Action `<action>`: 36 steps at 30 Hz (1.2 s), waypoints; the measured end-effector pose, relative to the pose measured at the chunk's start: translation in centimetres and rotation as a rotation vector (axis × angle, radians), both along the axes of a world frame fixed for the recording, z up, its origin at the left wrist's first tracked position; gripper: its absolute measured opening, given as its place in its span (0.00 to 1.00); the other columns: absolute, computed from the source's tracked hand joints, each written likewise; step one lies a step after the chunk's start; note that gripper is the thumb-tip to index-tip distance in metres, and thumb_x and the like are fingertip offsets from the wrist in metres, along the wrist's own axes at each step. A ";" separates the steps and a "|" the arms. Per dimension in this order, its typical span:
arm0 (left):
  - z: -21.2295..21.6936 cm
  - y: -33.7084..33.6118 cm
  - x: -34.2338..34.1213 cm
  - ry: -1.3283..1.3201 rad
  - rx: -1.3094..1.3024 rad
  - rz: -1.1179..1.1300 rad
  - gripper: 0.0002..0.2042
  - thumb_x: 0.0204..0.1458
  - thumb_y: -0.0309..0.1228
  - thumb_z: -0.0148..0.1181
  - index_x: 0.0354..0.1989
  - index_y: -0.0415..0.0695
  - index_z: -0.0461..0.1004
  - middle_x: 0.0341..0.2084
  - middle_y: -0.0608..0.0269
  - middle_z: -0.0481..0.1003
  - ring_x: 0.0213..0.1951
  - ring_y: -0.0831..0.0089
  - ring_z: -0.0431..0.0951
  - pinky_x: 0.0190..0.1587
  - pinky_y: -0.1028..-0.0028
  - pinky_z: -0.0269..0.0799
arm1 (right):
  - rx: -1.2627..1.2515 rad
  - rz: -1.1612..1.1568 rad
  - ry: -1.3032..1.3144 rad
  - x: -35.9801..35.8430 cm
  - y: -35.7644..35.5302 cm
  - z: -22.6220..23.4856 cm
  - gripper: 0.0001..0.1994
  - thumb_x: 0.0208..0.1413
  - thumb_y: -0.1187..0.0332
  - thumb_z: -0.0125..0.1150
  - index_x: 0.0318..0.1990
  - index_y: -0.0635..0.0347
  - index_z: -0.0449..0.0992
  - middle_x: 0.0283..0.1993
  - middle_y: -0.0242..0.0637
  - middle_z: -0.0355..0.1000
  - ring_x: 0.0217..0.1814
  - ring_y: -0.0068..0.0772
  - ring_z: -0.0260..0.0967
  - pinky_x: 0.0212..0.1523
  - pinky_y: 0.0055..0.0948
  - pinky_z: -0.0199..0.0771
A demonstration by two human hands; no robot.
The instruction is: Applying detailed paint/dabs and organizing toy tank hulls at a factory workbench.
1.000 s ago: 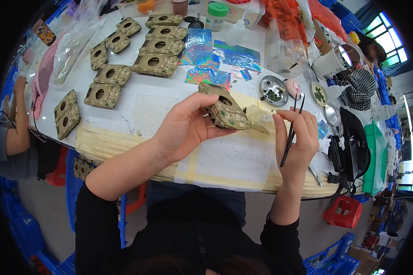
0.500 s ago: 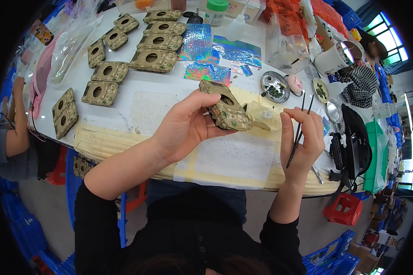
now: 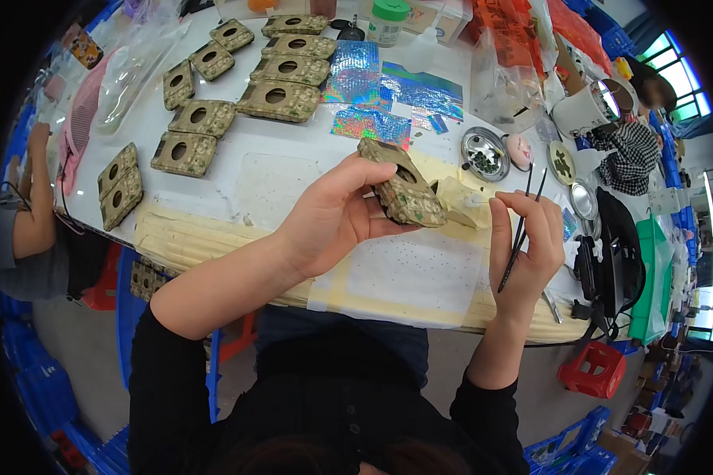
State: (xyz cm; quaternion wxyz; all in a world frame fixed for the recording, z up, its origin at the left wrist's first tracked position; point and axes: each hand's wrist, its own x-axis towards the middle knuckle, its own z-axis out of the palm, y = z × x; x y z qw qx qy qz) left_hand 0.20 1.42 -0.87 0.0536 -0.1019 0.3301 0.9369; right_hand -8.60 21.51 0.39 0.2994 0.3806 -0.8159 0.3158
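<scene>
A camouflage-patterned model vehicle hull [image 3: 414,204] with a round hole in its top is gripped in my left hand [image 3: 325,210], tilted above the table. My right hand [image 3: 535,237] is closed, with dark tweezers [image 3: 518,241] running between its fingers. Its thumb and forefinger also pinch a thin pale stick [image 3: 480,201], whose whitish tip is by a cream-yellow taped lump [image 3: 456,196] just right of the hull. I cannot tell whether the tip touches that lump. Under my hands lies a white sheet [image 3: 412,273] dotted with tiny dark specks.
Several similar hulls [image 3: 277,100] stand at the back left. Shiny holographic sheets [image 3: 352,75] lie behind my left hand. A round metal dish [image 3: 483,150] with small dark green pieces, a pink egg-shaped thing [image 3: 519,150] and a green tray [image 3: 653,273] are on the right. Another person's arm [image 3: 36,206] is at far left.
The whole view has shifted slightly, so the table things appear a little further right. My hands keep their hold on the hull, tweezers and stick, with hardly any movement.
</scene>
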 end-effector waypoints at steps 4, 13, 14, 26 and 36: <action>0.0 0.0 0.0 0.006 -0.001 -0.002 0.20 0.57 0.35 0.45 0.55 0.38 0.60 0.50 0.54 0.68 0.52 0.63 0.71 0.57 0.57 0.66 | -0.012 0.002 0.008 0.0 0.2 -0.1 0.07 0.43 0.76 0.67 0.30 0.62 0.75 0.26 0.38 0.68 0.30 0.38 0.65 0.30 0.31 0.62; 0.7 0.2 0.2 0.039 -0.046 -0.028 0.19 0.56 0.35 0.49 0.54 0.41 0.58 0.48 0.57 0.68 0.50 0.66 0.72 0.54 0.60 0.69 | -0.240 0.085 0.057 1.9 0.2 1.9 0.06 0.47 0.80 0.62 0.34 0.66 0.74 0.30 0.41 0.72 0.31 0.34 0.68 0.35 0.26 0.67; 0.8 0.3 0.2 0.044 -0.045 -0.031 0.19 0.56 0.35 0.51 0.52 0.41 0.59 0.46 0.57 0.68 0.49 0.67 0.72 0.54 0.60 0.70 | -0.258 0.141 0.001 2.0 0.1 2.0 0.06 0.48 0.79 0.62 0.35 0.66 0.74 0.30 0.41 0.72 0.31 0.34 0.68 0.35 0.25 0.67; 0.6 0.5 0.4 0.071 -0.138 -0.120 0.24 0.59 0.38 0.43 0.61 0.42 0.52 0.54 0.57 0.65 0.54 0.68 0.69 0.56 0.62 0.66 | -0.545 0.483 -0.685 3.1 -3.0 0.6 0.04 0.60 0.74 0.51 0.38 0.67 0.68 0.34 0.36 0.67 0.34 0.23 0.73 0.37 0.18 0.69; 0.5 0.5 0.3 0.081 -0.141 -0.115 0.23 0.59 0.37 0.42 0.61 0.41 0.53 0.54 0.56 0.65 0.54 0.68 0.69 0.56 0.63 0.66 | -0.533 0.476 -0.676 3.2 -3.0 0.5 0.04 0.60 0.75 0.51 0.38 0.67 0.68 0.34 0.37 0.68 0.35 0.24 0.73 0.37 0.18 0.69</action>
